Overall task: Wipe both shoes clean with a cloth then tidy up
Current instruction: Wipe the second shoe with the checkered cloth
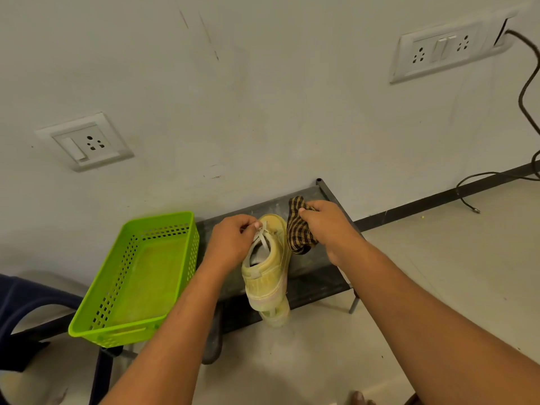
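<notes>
Rack (317,260): one basket (131,336); hands (230,241) (327,226) hold one shoe (268,276), one cloth (298,232).

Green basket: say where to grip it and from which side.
Take the green basket by the slot handle in its near short wall, coming from the front with fingers hooked through. That end faces the person, and the basket is empty, so one hand probably suffices.

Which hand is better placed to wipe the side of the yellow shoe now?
The right hand, I think. It holds the checked cloth close beside the shoe, so only a short move is needed. The left hand grips the shoe at its laces and steadies it.
</notes>
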